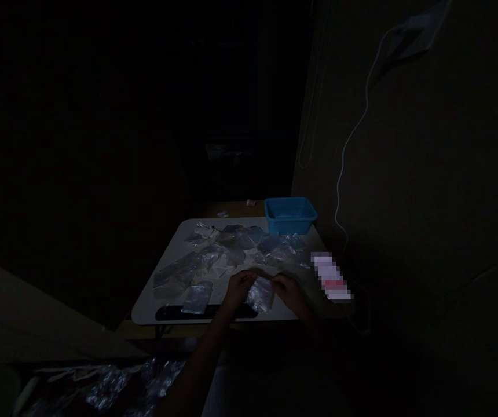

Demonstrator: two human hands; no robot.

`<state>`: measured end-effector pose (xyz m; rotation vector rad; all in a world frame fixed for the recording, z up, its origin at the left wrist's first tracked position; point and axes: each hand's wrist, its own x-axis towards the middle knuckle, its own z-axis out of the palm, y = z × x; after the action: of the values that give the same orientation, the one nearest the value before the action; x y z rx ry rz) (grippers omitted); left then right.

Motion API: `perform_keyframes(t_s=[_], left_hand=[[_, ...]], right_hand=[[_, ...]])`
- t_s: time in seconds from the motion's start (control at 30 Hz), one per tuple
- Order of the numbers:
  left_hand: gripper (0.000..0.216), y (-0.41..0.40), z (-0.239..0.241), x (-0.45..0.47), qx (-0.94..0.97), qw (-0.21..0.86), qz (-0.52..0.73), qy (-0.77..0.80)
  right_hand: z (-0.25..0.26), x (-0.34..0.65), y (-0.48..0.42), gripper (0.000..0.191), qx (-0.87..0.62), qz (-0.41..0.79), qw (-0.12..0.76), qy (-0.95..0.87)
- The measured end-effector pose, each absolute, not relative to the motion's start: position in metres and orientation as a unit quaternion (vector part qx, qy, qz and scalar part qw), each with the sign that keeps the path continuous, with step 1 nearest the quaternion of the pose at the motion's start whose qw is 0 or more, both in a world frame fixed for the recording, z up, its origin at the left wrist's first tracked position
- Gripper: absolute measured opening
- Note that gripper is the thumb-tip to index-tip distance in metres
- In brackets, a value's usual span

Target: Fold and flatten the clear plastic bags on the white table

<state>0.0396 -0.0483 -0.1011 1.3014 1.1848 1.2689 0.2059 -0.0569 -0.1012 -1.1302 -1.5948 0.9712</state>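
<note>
Tub [290,215] of blue plastic, rectangular, stands at the far right corner of our small white table [149,306]; in this dimness we cannot tell what it contains. Our left hand [239,289] and right hand [290,292] each pinch an upper edge of a small clear plastic bag [261,296], which hangs between them above the table's near edge. Crinkled, glossy clear bags [231,246] lie scattered flat just beyond.

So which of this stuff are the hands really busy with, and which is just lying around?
In hand: small clear bag, held between the left hand and right hand.
Lying about: loose clear bags on the white table, blue tub, white cable on the wall.
</note>
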Motion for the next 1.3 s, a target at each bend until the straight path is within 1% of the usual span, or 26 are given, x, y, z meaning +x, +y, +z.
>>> perform_keyframes(t_s=[0.13,0.23,0.37,0.47,0.53,0.6,0.67,0.77,0.97,1.17,1.3], left_hand=[[0.036,-0.0479,-0.1000,0.0407,0.534,0.486,0.518,0.459],[0.039,-0.0477,-0.0998,0.0416,0.518,0.496,0.512,0.472],[0.034,-0.0467,-0.1027,0.0415,0.513,0.482,0.512,0.493],[0.029,-0.0471,-0.1029,0.0407,0.519,0.478,0.511,0.491],[0.027,-0.0477,-0.1024,0.0406,0.525,0.482,0.503,0.489],[0.025,-0.0477,-0.1028,0.0408,0.536,0.483,0.494,0.485],[0.024,-0.0471,-0.1042,0.0412,0.546,0.481,0.490,0.480],[0.023,-0.0461,-0.1058,0.0421,0.552,0.482,0.484,0.479],[0.028,-0.0479,-0.1001,0.0443,0.551,0.494,0.477,0.474],[0.025,-0.0482,-0.1023,0.0417,0.578,0.462,0.472,0.480],[0.019,-0.0485,-0.1062,0.0406,0.631,0.446,0.441,0.457]], right_hand=[[-0.1013,0.2070,-0.0567,0.014,-0.472,0.382,0.469,-0.642],[-0.1022,0.2083,-0.0563,0.016,-0.483,0.372,0.479,-0.632],[-0.1038,0.2090,-0.0556,0.016,-0.485,0.362,0.492,-0.626],[-0.1046,0.2083,-0.0555,0.016,-0.481,0.378,0.496,-0.616],[-0.1050,0.2074,-0.0556,0.019,-0.474,0.393,0.502,-0.607],[-0.1056,0.2069,-0.0556,0.022,-0.467,0.404,0.497,-0.610],[-0.1061,0.2068,-0.0556,0.019,-0.466,0.406,0.480,-0.622],[-0.1064,0.2072,-0.0551,0.014,-0.473,0.395,0.463,-0.638],[-0.1053,0.2084,-0.0543,0.016,-0.480,0.366,0.487,-0.631],[-0.1040,0.2081,-0.0566,0.016,-0.476,0.371,0.483,-0.635],[-0.1048,0.2056,-0.0568,0.017,-0.463,0.386,0.473,-0.642]])
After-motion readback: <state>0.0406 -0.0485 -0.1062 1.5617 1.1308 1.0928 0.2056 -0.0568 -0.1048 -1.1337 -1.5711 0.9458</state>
